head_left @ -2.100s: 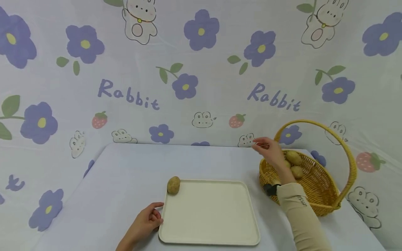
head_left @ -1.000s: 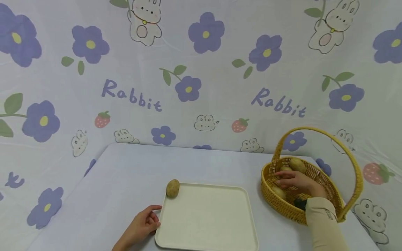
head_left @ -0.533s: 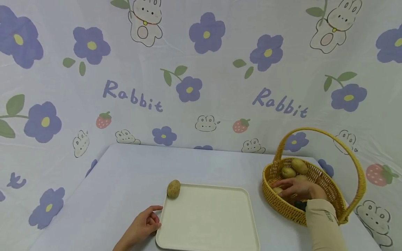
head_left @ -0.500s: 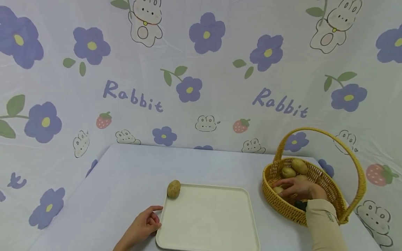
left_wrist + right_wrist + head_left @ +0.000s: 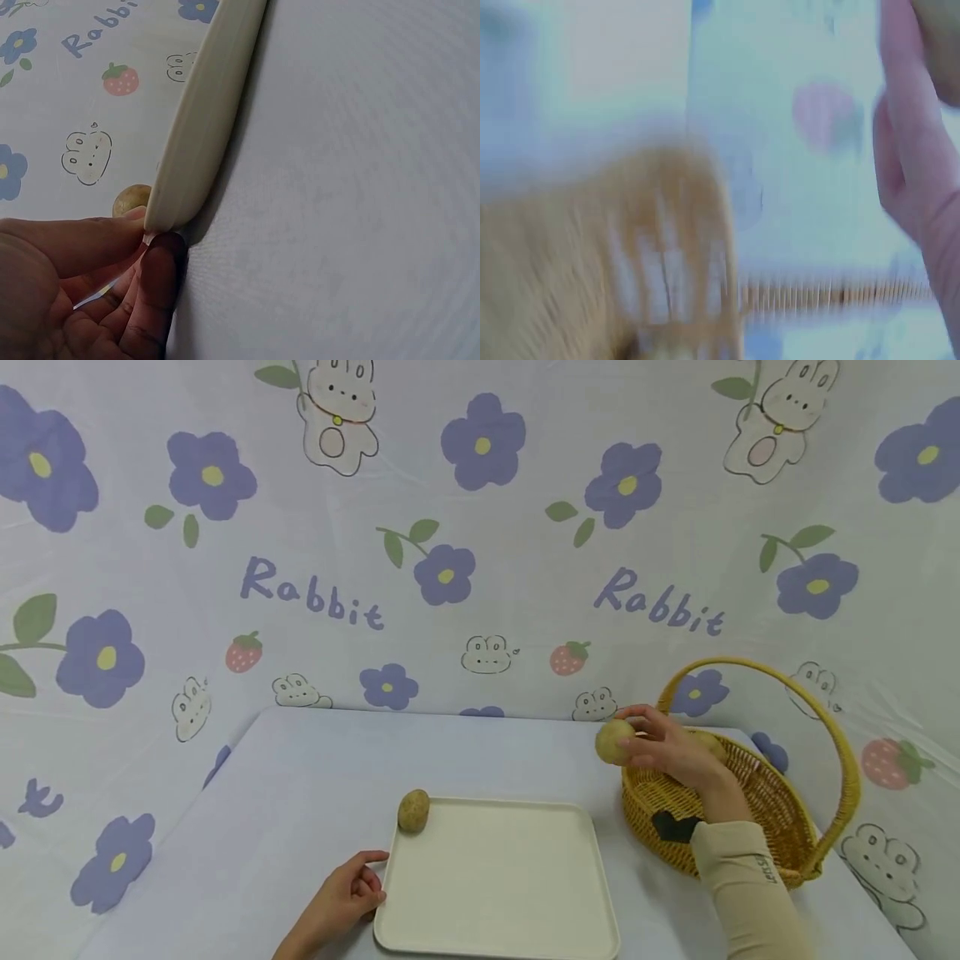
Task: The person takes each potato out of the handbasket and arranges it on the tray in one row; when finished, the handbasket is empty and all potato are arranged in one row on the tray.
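Above and behind the left hand [image 5: 343,895] and right hand [image 5: 678,752], the head view faces forward and down; 2 wrist views peer in close, the left sharing the tray [image 5: 495,877] with it, the right the basket [image 5: 776,814].

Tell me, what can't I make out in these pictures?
Head view: the full contents of the yellow woven wicker basket; the bare right hand blocks part.
Head view: the dark lettering on the beige fabric sleeve; too small.
Left wrist view: the whole cream rectangular tray; the top edge cuts it.
Right wrist view: the whole tan rounded potato, cut by the picture's edge; the basket's body, blurred.
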### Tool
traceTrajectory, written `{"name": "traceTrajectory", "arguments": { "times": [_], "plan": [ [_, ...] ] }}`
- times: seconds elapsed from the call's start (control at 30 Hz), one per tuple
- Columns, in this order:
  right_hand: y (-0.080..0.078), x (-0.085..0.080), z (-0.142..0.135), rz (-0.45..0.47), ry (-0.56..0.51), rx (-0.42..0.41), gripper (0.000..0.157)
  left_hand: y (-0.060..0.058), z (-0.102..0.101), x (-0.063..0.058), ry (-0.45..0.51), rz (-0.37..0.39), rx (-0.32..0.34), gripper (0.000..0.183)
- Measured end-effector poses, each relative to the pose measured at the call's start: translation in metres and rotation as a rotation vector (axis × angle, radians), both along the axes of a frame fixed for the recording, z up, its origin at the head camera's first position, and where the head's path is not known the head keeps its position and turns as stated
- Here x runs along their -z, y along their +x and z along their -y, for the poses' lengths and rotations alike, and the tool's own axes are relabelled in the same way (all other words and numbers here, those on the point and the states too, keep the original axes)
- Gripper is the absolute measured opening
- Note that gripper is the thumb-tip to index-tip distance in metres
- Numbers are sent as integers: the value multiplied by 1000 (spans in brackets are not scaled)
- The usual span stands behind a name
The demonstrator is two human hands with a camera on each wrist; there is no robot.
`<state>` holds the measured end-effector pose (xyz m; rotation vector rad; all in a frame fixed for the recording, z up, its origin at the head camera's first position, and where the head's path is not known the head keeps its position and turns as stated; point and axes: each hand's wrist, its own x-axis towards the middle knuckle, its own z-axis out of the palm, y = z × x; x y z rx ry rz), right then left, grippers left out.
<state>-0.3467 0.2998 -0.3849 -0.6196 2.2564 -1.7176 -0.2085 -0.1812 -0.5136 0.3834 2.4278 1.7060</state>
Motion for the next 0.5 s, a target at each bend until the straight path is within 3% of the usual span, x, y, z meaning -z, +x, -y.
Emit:
{"name": "traceTrajectory", "arguments": {
  "times": [0.07, 0.17, 0.3, 0.4, 0.5],
  "plan": [
    [1, 3, 27, 18, -103, -53, 46, -1, 1, 1, -3, -1, -1, 51],
    [4, 15, 66, 115, -233, -108, 46, -1, 2, 3, -13, -2, 0, 51],
    [10, 36, 114, 267, -295, -79, 46, -2, 2, 5, -20, 4, -7, 51],
    [14, 54, 144, 242, -211, -35, 50, -2, 0, 4, -14, 9, -9, 51],
    [19, 67, 170, 90, -28, 30, 54, -2, -1, 2, -7, -3, -2, 51]
  ]
}}
